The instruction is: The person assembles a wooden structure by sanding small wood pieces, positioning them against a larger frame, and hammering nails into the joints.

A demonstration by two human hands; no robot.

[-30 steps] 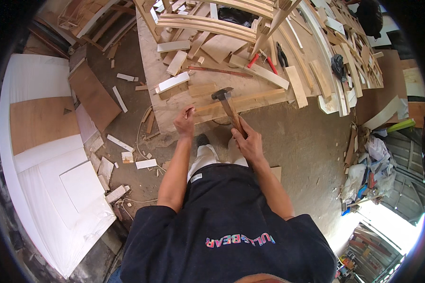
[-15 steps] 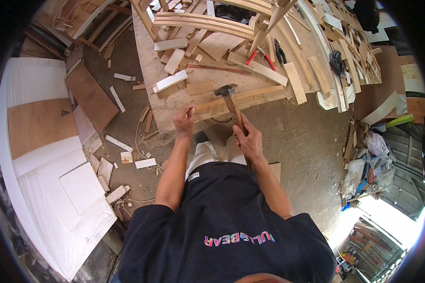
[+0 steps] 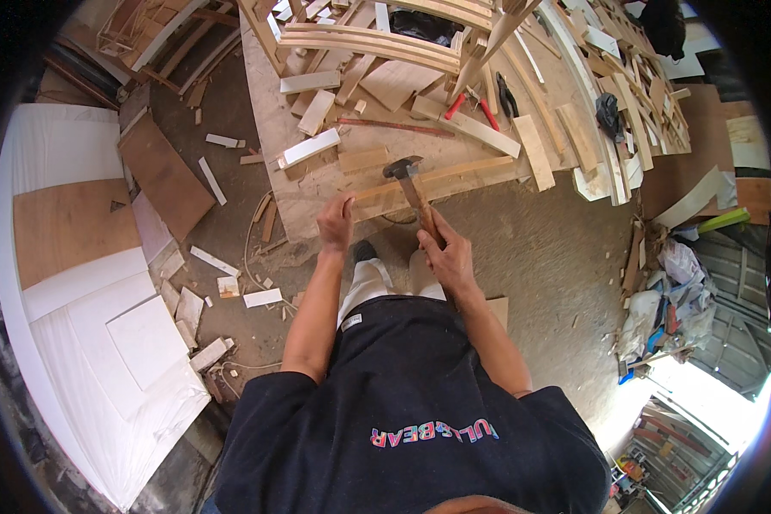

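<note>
head view: right hand (image 3: 448,254) closed round the wooden handle of the claw hammer (image 3: 409,178), head just above the long wood strip (image 3: 441,176) at the near edge of the plywood surface (image 3: 317,184). left hand (image 3: 336,224) pinches at the strip's near end, grip closed; can't tell if it holds a nail, too small. risk: fingers sit close to the strike line, so a glancing blow could hit them or kick the strip off the edge. hammer face hidden. far clutter bent by lens, red-handled pliers (image 3: 469,104) half buried.
</note>
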